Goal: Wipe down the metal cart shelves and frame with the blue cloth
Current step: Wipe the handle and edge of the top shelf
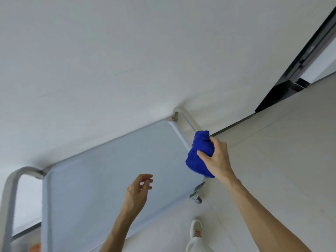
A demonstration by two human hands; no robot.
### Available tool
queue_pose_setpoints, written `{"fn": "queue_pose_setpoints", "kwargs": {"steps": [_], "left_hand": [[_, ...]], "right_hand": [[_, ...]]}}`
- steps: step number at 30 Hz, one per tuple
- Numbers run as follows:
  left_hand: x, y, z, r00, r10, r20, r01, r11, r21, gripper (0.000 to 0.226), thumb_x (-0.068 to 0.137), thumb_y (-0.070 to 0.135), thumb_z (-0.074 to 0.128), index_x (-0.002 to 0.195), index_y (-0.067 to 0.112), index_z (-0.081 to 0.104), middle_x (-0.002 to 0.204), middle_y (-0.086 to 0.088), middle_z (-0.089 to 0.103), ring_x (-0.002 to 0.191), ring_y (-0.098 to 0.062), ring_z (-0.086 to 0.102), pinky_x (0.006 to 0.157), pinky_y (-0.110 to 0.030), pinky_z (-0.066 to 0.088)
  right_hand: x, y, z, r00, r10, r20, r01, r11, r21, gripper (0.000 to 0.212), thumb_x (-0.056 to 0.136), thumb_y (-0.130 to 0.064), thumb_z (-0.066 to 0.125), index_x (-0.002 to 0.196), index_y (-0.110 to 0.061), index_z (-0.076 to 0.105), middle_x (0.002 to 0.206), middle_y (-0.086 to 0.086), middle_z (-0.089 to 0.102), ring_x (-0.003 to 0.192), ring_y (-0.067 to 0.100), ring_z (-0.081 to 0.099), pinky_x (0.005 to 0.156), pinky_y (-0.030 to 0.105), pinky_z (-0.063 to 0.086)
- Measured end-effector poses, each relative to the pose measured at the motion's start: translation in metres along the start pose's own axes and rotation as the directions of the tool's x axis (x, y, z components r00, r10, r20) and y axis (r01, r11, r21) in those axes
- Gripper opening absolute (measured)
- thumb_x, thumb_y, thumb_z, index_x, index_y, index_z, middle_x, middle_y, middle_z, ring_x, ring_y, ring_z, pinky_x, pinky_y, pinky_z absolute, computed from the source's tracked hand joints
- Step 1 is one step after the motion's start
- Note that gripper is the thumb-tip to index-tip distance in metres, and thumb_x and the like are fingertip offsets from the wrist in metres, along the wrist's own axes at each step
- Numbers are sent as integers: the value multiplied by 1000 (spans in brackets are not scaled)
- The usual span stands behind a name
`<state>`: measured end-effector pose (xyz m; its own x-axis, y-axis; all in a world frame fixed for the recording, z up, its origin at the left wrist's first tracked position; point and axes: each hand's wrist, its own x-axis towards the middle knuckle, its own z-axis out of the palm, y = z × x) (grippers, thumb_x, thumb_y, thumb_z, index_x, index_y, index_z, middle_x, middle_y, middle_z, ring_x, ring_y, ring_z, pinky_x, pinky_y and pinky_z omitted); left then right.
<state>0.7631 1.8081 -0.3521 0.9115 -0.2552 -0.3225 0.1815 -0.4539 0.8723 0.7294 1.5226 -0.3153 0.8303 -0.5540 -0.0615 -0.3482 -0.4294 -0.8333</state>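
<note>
Blue cloth (199, 153), bunched, gripped by the right hand (216, 157) with fingers and thumb curled round it, held against the handle rail (187, 119) at the right end of the metal cart's top shelf (112, 170). Left hand (139, 190) hovers above the shelf, fingers loosely bent, holding nothing. A caster (197, 197) and a white shoe (196, 231) show on the pale floor (281, 160) below.
</note>
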Motion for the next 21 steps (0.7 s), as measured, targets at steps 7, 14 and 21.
{"fn": "queue_pose_setpoints", "kwargs": {"steps": [7, 14, 21], "left_hand": [[30, 71, 80, 997, 36, 72, -39, 999, 33, 22, 102, 11, 48, 108, 23, 65, 105, 4, 71, 87, -12, 71, 79, -31, 56], [69, 106, 82, 993, 105, 55, -111, 987, 118, 22, 102, 12, 49, 109, 25, 65, 107, 6, 69, 87, -9, 70, 73, -18, 54], [131, 134, 74, 965, 207, 163, -240, 946, 217, 24, 103, 13, 47, 109, 32, 62, 113, 8, 66, 94, -6, 67, 73, -7, 48]], "right_hand": [[78, 31, -27, 984, 71, 164, -1, 920, -392, 67, 95, -47, 56, 149, -15, 32, 140, 15, 42, 121, 35, 48, 97, 48, 49], [80, 56, -1, 974, -113, 198, 210, 783, -585, 76, 98, -55, 44, 156, -14, 19, 140, 9, 43, 112, 29, 54, 85, 41, 53], [120, 53, -14, 949, 145, 280, -42, 938, -345, 53, 102, -54, 34, 138, -16, 41, 138, 7, 48, 112, 23, 57, 91, 44, 55]]}}
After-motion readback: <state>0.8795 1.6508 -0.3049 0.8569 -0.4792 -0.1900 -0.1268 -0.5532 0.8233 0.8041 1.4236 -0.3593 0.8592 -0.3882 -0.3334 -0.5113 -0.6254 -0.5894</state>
